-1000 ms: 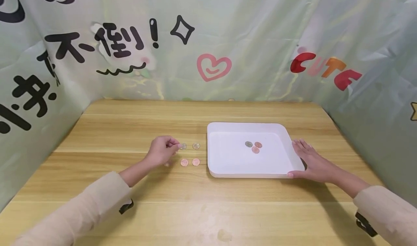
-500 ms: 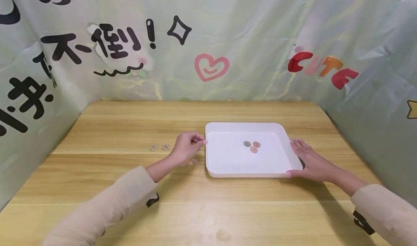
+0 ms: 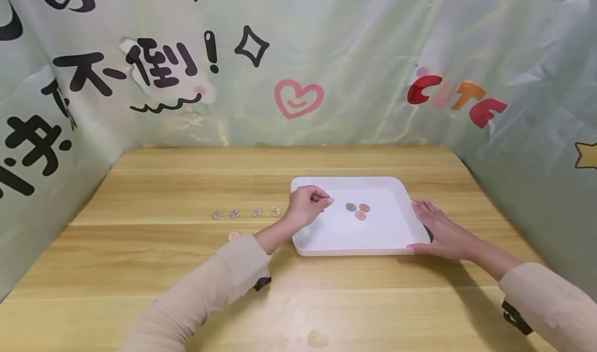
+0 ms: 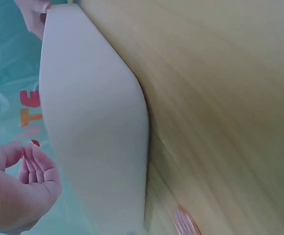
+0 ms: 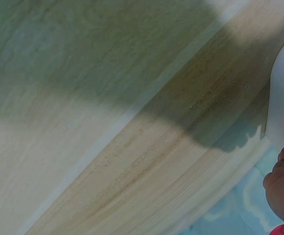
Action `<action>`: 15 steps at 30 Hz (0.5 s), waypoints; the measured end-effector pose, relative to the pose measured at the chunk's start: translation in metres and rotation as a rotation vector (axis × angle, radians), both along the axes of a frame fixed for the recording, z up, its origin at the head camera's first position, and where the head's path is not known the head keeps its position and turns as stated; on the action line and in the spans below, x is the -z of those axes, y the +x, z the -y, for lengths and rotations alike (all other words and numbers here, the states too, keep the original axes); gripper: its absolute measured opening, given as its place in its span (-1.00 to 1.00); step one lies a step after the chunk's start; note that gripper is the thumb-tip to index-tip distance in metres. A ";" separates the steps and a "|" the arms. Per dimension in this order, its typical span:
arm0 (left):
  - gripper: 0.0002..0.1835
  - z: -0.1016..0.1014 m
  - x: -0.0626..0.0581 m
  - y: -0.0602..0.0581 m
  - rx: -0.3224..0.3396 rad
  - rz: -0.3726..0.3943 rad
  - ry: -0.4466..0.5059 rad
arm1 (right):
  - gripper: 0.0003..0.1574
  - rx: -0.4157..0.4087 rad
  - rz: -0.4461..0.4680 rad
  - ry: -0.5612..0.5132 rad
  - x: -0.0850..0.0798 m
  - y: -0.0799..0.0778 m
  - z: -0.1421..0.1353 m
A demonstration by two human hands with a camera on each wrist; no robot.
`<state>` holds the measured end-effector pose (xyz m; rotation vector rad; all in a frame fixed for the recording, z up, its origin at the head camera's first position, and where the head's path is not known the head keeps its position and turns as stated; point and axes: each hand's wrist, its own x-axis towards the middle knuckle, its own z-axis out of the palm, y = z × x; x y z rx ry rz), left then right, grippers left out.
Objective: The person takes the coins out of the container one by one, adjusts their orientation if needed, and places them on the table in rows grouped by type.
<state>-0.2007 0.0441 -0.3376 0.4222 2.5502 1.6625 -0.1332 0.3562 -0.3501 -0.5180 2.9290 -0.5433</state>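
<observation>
1. Left hand (image 3: 305, 206): above the left part of the white, rectangular, round-cornered tray (image 3: 378, 233), inside its rim. Thumb and fingertips together, other fingers curled; whether a coin sits between them, cannot tell.
2. Right hand (image 3: 440, 233): fingers extended against the tray's right wall, thumb at the front right corner.
3. In the tray, right of the left hand: one round dull silver metal coin (image 3: 351, 207) and two round copper-coloured metal coins (image 3: 360, 215), grouped close together, away from all four walls.
4. Left of the tray, on the pale wood-grain table (image 3: 364, 300): a row of four round shiny silver coins (image 3: 256, 213); narrow gap between the rightmost and the tray wall. Nearer the person, one round copper coin (image 3: 233, 236) and another partly hidden behind the beige left sleeve (image 3: 219, 284).
5. Room: a strip of wood runs between the tray's back wall and the pale green fabric backdrop (image 3: 364, 41); a wider stretch lies in front. The right hand and forearm occupy part of the right side.
6. Writing: black characters "不倒!" (image 3: 138, 62); multicoloured letters "CUTE" (image 3: 465, 94). Far-left characters cut off by the frame. Coin markings too small to read.
</observation>
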 end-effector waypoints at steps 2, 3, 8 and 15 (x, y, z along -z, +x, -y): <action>-0.86 -0.009 0.001 -0.002 0.002 0.006 0.009 | 0.38 0.001 0.002 0.001 0.000 0.000 0.000; -0.85 -0.014 0.001 -0.004 0.001 0.010 0.015 | 0.38 0.001 0.002 0.002 -0.001 0.000 0.000; -0.84 -0.034 0.003 -0.013 -0.027 0.029 0.033 | 0.38 0.006 0.010 -0.004 -0.002 -0.002 0.002; -0.86 -0.061 0.007 -0.022 -0.096 0.066 0.001 | 0.39 0.022 0.023 -0.006 -0.001 -0.001 0.000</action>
